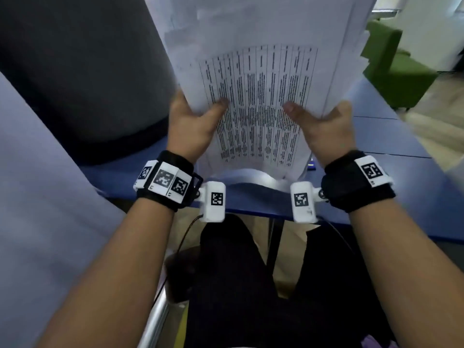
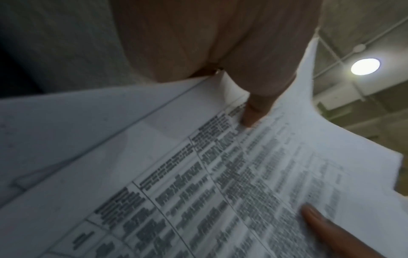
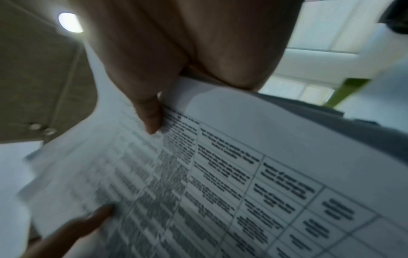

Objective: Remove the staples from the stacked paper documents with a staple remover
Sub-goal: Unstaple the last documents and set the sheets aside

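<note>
A thick stack of white printed papers (image 1: 256, 79) with a table of text stands nearly upright above the blue table (image 1: 381, 136). My left hand (image 1: 193, 119) grips its left edge, thumb on the front page and fingers hidden behind. My right hand (image 1: 324, 121) grips the right edge the same way. In the left wrist view the papers (image 2: 198, 174) fill the frame under my left thumb (image 2: 253, 111). The right wrist view shows the papers (image 3: 220, 174) under my right thumb (image 3: 150, 115). A small blue thing (image 1: 311, 165) shows by the stack's lower right corner, too hidden to name. I see no staple.
A dark grey chair back (image 1: 82, 71) stands to the left behind the table. A green sofa (image 1: 396, 66) is at the far right. My legs in dark trousers (image 1: 238, 285) are below the table's front edge.
</note>
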A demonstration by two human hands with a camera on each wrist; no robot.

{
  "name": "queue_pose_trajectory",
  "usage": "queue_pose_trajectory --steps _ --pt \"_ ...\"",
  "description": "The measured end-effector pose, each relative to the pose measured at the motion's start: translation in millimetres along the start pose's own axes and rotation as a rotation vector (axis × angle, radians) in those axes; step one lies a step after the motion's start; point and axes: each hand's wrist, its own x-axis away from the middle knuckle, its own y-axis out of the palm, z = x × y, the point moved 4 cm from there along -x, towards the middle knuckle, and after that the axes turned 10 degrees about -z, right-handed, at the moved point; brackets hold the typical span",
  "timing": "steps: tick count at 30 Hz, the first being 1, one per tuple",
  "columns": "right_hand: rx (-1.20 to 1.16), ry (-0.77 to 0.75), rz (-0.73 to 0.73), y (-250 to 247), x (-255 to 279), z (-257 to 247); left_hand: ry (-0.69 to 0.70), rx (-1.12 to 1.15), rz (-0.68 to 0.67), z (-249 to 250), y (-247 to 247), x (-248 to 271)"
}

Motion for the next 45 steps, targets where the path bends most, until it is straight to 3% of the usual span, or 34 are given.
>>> queue_pose_trajectory --steps 5,12,16,22,26,29,34,39,42,45 --pt "0.070 0.156 -0.123 6.5 16.3 49.5 -0.049 0.022 -0.027 -23.0 -1.8 17.5" --pt "0.047 0.118 -0.095 11.2 12.1 34.8 0.100 -0.013 0.040 -12.3 3.4 -1.0" --pt "0.087 0.167 -0.150 10.1 22.5 51.1 -0.001 0.003 0.031 -29.9 9.4 5.8" --pt "0.075 0.104 -0.086 3.8 15.2 42.2 0.054 0.055 0.017 -17.6 15.7 -9.0" --pt "0.115 0.175 -0.144 0.8 17.3 54.9 -0.073 0.032 -0.076 -32.2 23.2 -15.1" --pt "0.115 0.143 -0.102 -4.8 12.1 51.7 -0.104 -0.032 -0.147 -33.8 26.5 -13.6" --pt "0.109 0.126 -0.077 -11.1 -2.8 33.5 -0.058 0.009 -0.008 -21.4 27.1 -22.7" --pt "0.115 0.201 -0.092 -15.4 14.3 55.5 -0.134 -0.001 -0.109 -48.2 45.7 -2.4" --pt "0.142 0.180 -0.008 -22.6 17.4 54.3 -0.115 0.029 -0.097 -45.2 55.1 0.8" --pt "0.174 0.174 -0.042 -32.8 15.0 55.0 -0.100 0.008 -0.120 -44.3 59.5 1.7"
